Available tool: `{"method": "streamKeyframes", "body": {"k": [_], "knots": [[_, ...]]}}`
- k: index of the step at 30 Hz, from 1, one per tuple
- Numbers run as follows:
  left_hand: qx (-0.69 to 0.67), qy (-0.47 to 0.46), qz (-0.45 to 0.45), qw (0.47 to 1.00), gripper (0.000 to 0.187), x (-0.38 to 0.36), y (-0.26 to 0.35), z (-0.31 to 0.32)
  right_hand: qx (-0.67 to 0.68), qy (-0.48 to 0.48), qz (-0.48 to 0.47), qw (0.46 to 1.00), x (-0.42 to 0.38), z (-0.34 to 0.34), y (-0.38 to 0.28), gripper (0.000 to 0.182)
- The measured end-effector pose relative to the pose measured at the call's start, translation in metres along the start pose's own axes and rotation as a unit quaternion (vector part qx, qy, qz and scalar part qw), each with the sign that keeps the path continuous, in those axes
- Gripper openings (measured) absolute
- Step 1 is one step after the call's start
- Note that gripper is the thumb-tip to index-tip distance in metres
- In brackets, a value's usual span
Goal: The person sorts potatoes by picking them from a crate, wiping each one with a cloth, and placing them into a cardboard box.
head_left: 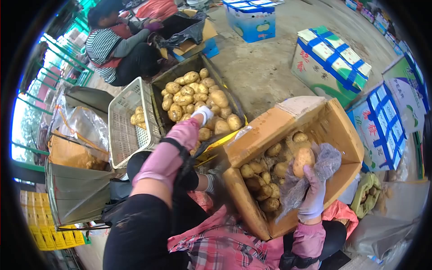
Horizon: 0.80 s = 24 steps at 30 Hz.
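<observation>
A white basket [128, 121] holds a few potatoes. Beside it, the left hand [202, 114] reaches into a crate [198, 96] of potatoes (finger state unclear). At right, the right hand [313, 191] grips a potato [303, 161] over a cardboard box [292, 119].

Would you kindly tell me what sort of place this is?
Probably a produce packing yard: a crate of loose potatoes, a cardboard box being filled, and printed fruit cartons on a concrete floor.
</observation>
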<state>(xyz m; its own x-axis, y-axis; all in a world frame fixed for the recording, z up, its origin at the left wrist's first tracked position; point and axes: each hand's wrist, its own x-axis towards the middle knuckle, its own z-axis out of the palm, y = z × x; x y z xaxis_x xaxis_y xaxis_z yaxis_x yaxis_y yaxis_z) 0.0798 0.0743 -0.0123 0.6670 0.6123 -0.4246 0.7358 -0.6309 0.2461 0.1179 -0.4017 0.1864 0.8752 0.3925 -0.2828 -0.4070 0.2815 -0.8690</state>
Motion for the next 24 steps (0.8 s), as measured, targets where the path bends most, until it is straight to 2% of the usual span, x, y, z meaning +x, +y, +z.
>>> {"method": "streamKeyframes", "body": {"k": [1, 2, 3, 4, 5, 7, 9, 11, 12, 15, 16, 19, 20, 22, 23, 24], "knots": [[0.000, -0.007, 0.041, 0.999, 0.043, -0.025, 0.024, -0.028, 0.064, -0.037, 0.049, 0.996, -0.003, 0.001, -0.007, 0.052], [-0.056, -0.027, 0.088, 0.994, 0.043, -0.054, 0.051, -0.054, 0.126, -0.066, 0.096, 0.985, -0.008, -0.002, -0.014, 0.053], [-0.155, -0.061, 0.134, 0.977, 0.043, -0.091, 0.081, -0.079, 0.119, -0.099, 0.086, 0.984, -0.005, -0.007, -0.014, 0.053], [-0.286, -0.118, 0.187, 0.932, 0.046, -0.125, 0.104, -0.092, 0.113, -0.106, 0.048, 0.987, -0.010, 0.001, -0.019, 0.054], [-0.408, -0.173, 0.232, 0.866, 0.049, -0.159, 0.119, -0.101, 0.172, -0.127, 0.061, 0.975, -0.015, 0.011, -0.027, 0.056], [-0.433, -0.228, 0.294, 0.821, 0.054, -0.229, 0.151, -0.110, 0.143, -0.124, 0.018, 0.982, -0.016, 0.010, -0.025, 0.058], [-0.450, -0.316, 0.307, 0.777, 0.063, -0.269, 0.170, -0.103, 0.048, -0.104, -0.049, 0.992, -0.019, 0.013, -0.023, 0.059], [-0.427, -0.297, 0.272, 0.809, 0.071, -0.294, 0.206, -0.096, -0.018, -0.082, -0.113, 0.990, -0.024, 0.022, -0.023, 0.058], [-0.448, -0.332, 0.268, 0.786, 0.077, -0.303, 0.217, -0.098, -0.032, -0.082, -0.118, 0.989, -0.023, 0.009, -0.015, 0.049], [-0.477, -0.333, 0.298, 0.757, 0.073, -0.297, 0.232, -0.087, -0.077, -0.072, -0.118, 0.987, -0.023, -0.010, -0.015, 0.022], [-0.512, -0.329, 0.306, 0.732, 0.070, -0.295, 0.235, -0.081, -0.140, -0.071, -0.159, 0.975, -0.017, -0.020, -0.013, 0.025], [-0.556, -0.231, 0.397, 0.693, 0.069, -0.288, 0.242, -0.061, 0.049, -0.003, -0.141, 0.989, -0.020, 0.018, -0.044, 0.030], [-0.514, -0.200, 0.407, 0.728, 0.071, -0.287, 0.244, -0.062, 0.017, -0.023, -0.194, 0.981, -0.013, 0.010, -0.033, 0.032], [-0.449, -0.160, 0.454, 0.753, 0.070, -0.284, 0.246, -0.055, -0.217, -0.032, -0.323, 0.921, -0.006, 0.002, -0.012, 0.031], [-0.414, -0.139, 0.476, 0.763, 0.070, -0.284, 0.248, -0.053, -0.264, -0.030, -0.321, 0.909, -0.007, 0.001, -0.007, 0.030], [-0.438, -0.198, 0.427, 0.766, 0.069, -0.286, 0.248, -0.055, -0.310, -0.028, -0.320, 0.895, -0.009, 0.001, -0.003, 0.028]]}}
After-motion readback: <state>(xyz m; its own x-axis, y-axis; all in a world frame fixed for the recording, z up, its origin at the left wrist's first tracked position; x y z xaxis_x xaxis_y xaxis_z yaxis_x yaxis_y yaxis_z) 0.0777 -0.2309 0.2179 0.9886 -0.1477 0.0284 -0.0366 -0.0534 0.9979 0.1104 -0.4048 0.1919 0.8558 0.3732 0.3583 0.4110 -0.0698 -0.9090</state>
